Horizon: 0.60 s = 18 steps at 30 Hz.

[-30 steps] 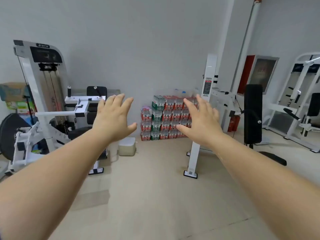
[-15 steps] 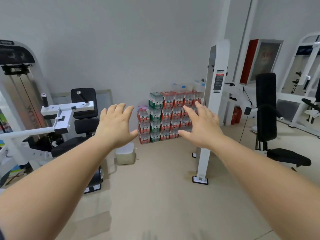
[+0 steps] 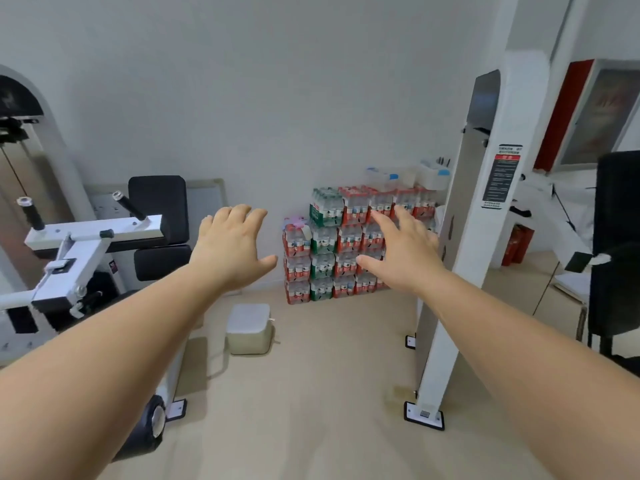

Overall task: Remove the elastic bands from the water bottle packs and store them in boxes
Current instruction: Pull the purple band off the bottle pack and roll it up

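While both arms stay stretched forward, the view has closed in on the water bottle packs [image 3: 332, 244], stacked in rows against the far wall. They fill more of the frame than a second ago. The white upright post [image 3: 460, 237] has slid nearer and further right, and the weight machine [image 3: 93, 237] has drifted toward the left edge.

Reading: the person is walking up to the stack, and no work on it has begun.

Left hand [image 3: 232, 247]: fingers straight and spread, palm away, holding nothing. Right hand [image 3: 401, 258]: the same, empty. It overlaps the stack in the view but is still well short of it. Neither hand's pose has changed across the three frames.

Elastic bands cannot be made out at this range. Clear tubs [image 3: 388, 176] sit on top of the stack and may be the storage boxes; unconfirmed. A pale box [image 3: 249, 329] stands on the floor near left of the stack.

Task status: approach only, nothing removed or stored yet.
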{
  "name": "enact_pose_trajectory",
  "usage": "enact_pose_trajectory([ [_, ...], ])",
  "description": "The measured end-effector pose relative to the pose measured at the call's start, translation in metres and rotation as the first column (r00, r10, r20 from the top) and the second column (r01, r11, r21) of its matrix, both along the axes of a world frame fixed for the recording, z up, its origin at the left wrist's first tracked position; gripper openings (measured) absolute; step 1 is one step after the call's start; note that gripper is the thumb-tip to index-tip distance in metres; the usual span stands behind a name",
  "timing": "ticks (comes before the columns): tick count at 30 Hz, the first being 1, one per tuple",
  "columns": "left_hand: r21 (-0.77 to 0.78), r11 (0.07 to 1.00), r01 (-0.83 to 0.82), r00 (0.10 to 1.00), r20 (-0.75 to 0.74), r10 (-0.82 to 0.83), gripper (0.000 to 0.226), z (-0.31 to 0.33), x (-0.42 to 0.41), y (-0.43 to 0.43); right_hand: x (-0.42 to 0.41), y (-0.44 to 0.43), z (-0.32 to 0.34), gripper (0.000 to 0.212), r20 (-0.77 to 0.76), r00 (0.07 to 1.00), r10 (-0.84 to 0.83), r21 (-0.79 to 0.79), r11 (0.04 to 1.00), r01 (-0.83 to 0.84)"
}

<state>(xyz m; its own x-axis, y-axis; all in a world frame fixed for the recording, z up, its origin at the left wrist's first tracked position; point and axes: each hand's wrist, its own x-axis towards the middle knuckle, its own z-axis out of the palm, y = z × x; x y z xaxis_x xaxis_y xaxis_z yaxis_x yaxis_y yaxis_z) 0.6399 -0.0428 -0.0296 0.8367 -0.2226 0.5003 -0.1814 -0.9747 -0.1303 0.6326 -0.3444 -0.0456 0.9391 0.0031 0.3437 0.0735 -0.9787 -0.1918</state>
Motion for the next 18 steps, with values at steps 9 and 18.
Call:
enact_pose_trajectory([
  [9, -0.024, 1.000, -0.003, 0.997, -0.076, 0.002, 0.085, -0.049, 0.227, 0.008, 0.218, 0.008, -0.036, 0.094, -0.053, 0.999, 0.009, -0.005, 1.000, -0.009],
  [18, 0.036, 0.998, 0.043, 0.979, -0.199, -0.035, 0.084, -0.078, 0.468, 0.032, 0.438, 0.031, -0.062, 0.092, -0.174, 0.984, -0.036, -0.006, 0.999, 0.035],
])
